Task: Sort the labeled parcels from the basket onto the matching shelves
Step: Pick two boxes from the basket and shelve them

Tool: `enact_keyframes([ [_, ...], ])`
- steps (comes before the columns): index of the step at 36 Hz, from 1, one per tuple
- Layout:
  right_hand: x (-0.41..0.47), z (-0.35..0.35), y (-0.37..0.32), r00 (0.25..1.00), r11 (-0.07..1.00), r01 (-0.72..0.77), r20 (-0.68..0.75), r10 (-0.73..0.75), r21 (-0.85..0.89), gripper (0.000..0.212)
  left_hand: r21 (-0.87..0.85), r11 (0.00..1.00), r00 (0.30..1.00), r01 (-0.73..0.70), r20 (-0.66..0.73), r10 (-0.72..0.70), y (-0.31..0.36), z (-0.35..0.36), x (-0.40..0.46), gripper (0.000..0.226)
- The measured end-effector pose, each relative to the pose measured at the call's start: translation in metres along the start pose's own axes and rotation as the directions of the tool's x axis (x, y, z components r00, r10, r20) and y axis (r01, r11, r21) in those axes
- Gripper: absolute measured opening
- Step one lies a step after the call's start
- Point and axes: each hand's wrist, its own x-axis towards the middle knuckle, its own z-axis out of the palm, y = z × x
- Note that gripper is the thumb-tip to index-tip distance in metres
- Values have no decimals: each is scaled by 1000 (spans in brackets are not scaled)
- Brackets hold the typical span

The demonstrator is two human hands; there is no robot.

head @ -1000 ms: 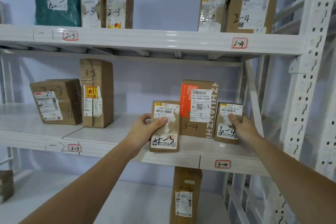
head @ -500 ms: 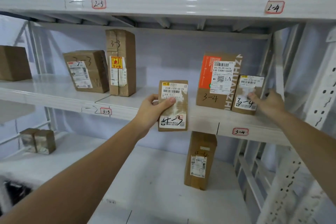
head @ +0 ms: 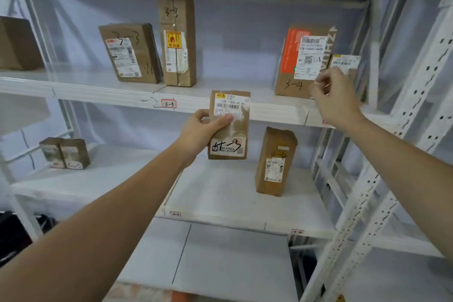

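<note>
- The left hand (head: 201,130) grips a small brown parcel (head: 229,126) upright, thumb pressed across its front just under the white barcode label, the other fingers wrapped behind its left edge.
- That parcel is held in the air in front of the shelf edge, its top overlapping the lip of the shelf marked 3-3 (head: 169,104) and its lower half hanging before the shelf below. Its handwritten mark near the bottom looks like "4-" followed by a digit that is too scrawled to read for sure.
- The right hand (head: 335,98) is raised before the right bay, fingers loosely curled and holding nothing, clear of the boxes behind it.
- Just behind that hand, a small parcel with a white label (head: 345,64) stands on the shelf, mostly hidden, touching the right side of a taller box with an orange panel (head: 304,59) marked 3-4.
- In the left bay of the same shelf stand two brown boxes marked 3-3, a wide one (head: 130,52) and a tall narrow one (head: 177,38), side by side.
- On the lower shelf (head: 220,193) an upright box (head: 274,162) stands to the right of the held parcel, and two small parcels (head: 65,153) sit together far left.
- White perforated uprights (head: 392,154) frame the rack on the right.
</note>
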Motion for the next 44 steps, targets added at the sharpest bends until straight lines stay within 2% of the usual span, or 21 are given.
enact_keyframes([
  [3,-24,22,-49,990,1000,-16,143,15,5,12,13,1000,999,-6,38,6,5,-29,-19,50],
  [6,-49,57,-90,927,983,-157,357,112,100,24,46,999,996,-7,90,3,9,-70,-35,49],
  [8,-64,83,-116,835,933,-322,513,200,161,35,68,998,995,-18,97,11,9,-100,-44,48],
  [10,-84,110,-140,691,865,-479,672,266,150,43,76,997,996,-2,85,-5,6,-130,-57,45],
  [13,-117,147,-165,489,794,-600,832,263,102,50,84,995,997,48,51,-53,-9,-171,-70,50],
  [14,-127,159,-171,448,770,-629,860,245,109,52,86,994,997,64,39,-68,-14,-183,-73,52],
  [16,-141,184,-183,411,727,-670,890,195,150,56,68,993,995,95,18,-96,-23,-205,-74,54],
  [20,-159,229,-205,405,706,-672,909,96,225,57,18,991,991,134,-27,-134,-42,-239,-69,42],
  [24,-167,268,-213,470,796,-567,877,103,211,84,-53,981,982,185,-25,-186,-66,-260,-58,47],
  [26,-167,288,-211,495,815,-538,863,98,216,74,-45,979,979,201,-10,-201,-75,-265,-50,50],
  [28,-166,305,-205,520,814,-538,847,114,220,59,-1,978,978,210,14,-210,-80,-269,-40,49],
  [30,-163,319,-198,548,815,-533,826,128,228,54,121,976,981,183,43,-189,-85,-274,-28,37],
  [33,-157,336,-188,581,821,-520,802,139,234,53,280,950,984,139,73,-165,-94,-284,-5,36],
  [37,-147,360,-172,582,830,-516,798,156,214,55,362,922,978,134,99,-181,-108,-293,29,21],
  [41,-147,392,-154,613,831,-524,761,213,189,53,447,885,970,131,127,-207,-131,-303,59,25],
  [44,-156,418,-139,600,803,-573,751,276,162,55,478,866,958,150,147,-247,-154,-311,76,29],
])
